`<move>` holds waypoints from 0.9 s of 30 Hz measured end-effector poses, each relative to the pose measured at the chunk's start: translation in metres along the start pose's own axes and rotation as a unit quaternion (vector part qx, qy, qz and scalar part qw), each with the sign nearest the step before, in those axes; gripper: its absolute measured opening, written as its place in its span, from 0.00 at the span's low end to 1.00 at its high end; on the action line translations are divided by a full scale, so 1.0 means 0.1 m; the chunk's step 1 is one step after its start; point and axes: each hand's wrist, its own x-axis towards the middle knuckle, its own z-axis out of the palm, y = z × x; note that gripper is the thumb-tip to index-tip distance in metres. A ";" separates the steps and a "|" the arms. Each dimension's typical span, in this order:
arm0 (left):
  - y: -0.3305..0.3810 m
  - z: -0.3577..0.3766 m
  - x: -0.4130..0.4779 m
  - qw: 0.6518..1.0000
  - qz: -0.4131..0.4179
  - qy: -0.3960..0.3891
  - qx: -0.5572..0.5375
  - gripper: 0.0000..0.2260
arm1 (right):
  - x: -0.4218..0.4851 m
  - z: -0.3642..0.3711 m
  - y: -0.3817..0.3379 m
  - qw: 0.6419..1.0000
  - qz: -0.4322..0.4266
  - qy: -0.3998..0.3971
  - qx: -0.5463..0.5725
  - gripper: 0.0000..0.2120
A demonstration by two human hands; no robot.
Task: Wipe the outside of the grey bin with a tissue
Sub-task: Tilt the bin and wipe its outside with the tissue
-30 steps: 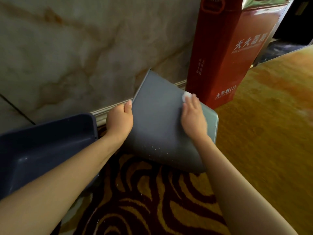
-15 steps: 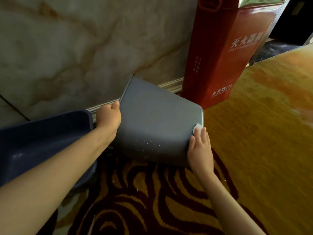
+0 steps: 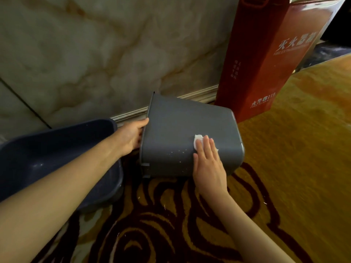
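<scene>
The grey bin (image 3: 176,128) lies on its side on the patterned carpet, its open mouth turned left and its base to the right. My left hand (image 3: 131,135) grips the rim at the mouth, thumb on the outside. My right hand (image 3: 209,164) lies flat on the bin's upper side with straight fingers, pressing a small white tissue (image 3: 198,141) against the plastic; most of the tissue is hidden under the fingers. Small pale specks dot the bin wall just left of that hand.
A dark blue tub (image 3: 57,152) sits at the left, partly under my left forearm. A tall red fire-extinguisher box (image 3: 266,54) stands against the marble wall (image 3: 95,54) right behind the bin. Yellow carpet (image 3: 303,149) spreads to the right.
The bin has rolled down flatter onto its side. My right hand with the tissue slid from the bin's lower right corner up onto the middle of its side.
</scene>
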 end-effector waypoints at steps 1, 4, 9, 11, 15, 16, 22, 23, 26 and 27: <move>0.02 -0.05 -0.04 0.998 0.003 -0.060 -0.017 0.10 | 0.02 -0.01 0.02 1.000 0.000 0.003 0.002 0.24; 0.10 -0.04 -0.06 0.983 0.051 -0.153 -0.083 0.13 | 0.12 -0.10 0.08 0.999 0.011 0.020 0.042 0.24; 0.22 0.14 -0.08 0.964 0.118 -0.232 -0.048 0.24 | 0.19 -0.27 -0.03 0.990 0.024 0.021 0.139 0.23; 0.26 0.13 -0.10 0.949 0.125 -0.288 0.008 0.30 | 0.18 -0.29 -0.15 0.987 -0.005 0.025 0.157 0.24; 0.27 0.14 -0.13 0.928 0.129 -0.327 0.120 0.41 | 0.18 -0.32 -0.33 0.985 -0.050 0.034 0.163 0.23; 0.29 0.14 -0.15 0.928 0.135 -0.319 0.135 0.41 | 0.18 -0.33 -0.35 0.984 -0.052 0.032 0.165 0.23; 0.49 0.36 -0.28 0.954 0.214 -0.201 0.059 0.30 | 0.30 -0.60 -0.41 0.971 -0.065 0.062 0.223 0.23; 0.53 0.41 -0.30 0.954 0.229 -0.187 0.040 0.25 | 0.32 -0.66 -0.45 0.969 -0.076 0.071 0.226 0.23; 0.62 0.53 -0.36 0.953 0.259 -0.158 0.021 0.15 | 0.33 -0.77 -0.57 0.968 -0.109 0.083 0.210 0.23; 0.65 0.56 -0.38 0.953 0.267 -0.140 0.017 0.15 | 0.32 -0.79 -0.59 0.968 -0.115 0.084 0.207 0.23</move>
